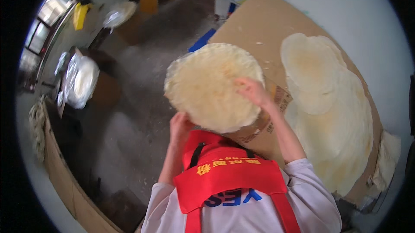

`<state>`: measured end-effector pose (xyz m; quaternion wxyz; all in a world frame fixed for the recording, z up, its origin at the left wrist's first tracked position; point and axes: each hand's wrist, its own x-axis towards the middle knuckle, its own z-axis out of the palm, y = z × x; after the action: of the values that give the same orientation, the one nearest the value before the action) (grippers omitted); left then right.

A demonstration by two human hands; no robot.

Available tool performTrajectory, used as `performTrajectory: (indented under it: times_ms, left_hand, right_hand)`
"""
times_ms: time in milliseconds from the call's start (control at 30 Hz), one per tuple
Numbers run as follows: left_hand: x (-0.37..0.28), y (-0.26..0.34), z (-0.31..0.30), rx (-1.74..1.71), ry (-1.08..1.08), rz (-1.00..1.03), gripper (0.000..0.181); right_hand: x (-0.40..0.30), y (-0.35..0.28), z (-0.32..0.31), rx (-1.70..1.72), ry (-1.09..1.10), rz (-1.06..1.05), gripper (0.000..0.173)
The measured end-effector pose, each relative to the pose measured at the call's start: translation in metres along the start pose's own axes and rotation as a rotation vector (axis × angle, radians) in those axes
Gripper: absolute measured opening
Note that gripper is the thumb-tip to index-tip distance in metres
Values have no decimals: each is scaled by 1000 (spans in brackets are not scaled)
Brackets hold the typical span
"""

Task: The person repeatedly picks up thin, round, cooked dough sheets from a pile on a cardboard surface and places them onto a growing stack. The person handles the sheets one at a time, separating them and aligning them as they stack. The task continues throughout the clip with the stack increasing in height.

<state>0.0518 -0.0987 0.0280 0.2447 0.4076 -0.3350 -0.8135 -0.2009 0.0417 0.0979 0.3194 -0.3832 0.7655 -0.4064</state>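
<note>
A large, round, pale flatbread pile (207,87) with ragged layered edges lies before my body. It overlaps the left edge of the cardboard-covered table; what supports it underneath is hidden. My left hand (180,125) grips the pile's near-left rim, with part of the fingers hidden there. Over the right half of the pile is my right hand (253,92), its fingers bent and blurred close to the top surface. Whether they pinch a sheet cannot be made out. Several thin round flatbreads (327,135) lie spread and overlapping on the table to the right.
Cardboard (253,22) bearing print covers the table beside a pale wall. A folded cloth (386,160) hangs at the right corner. Across the dark floor (129,103) stand a plastic-wrapped round pile (81,80) and another partly wrapped pile (120,14). A blue object (201,40) shows behind the table.
</note>
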Motion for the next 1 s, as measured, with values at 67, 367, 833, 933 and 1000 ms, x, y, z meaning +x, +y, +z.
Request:
performTrajectory:
  times_ms: [67,367,833,933,1000]
  left_hand:
    - [-28,1,35,-17,-95,-54,14]
    - [-9,-26,17,-104,-358,-70,20]
    - [22,-5,-25,32,-170,-123,18]
    - [14,-12,-13,-12,-223,-65,17]
    - [6,-10,5,18,-227,-31,16]
  right_hand:
    - [-6,-17,52,25,-149,-169,47]
    - [-30,-24,100,-266,-81,-286,41]
    - [-80,14,114,-703,-24,-501,17]
    - [-81,6,103,-470,-23,-383,35]
    - [-71,-10,100,-289,52,-316,45]
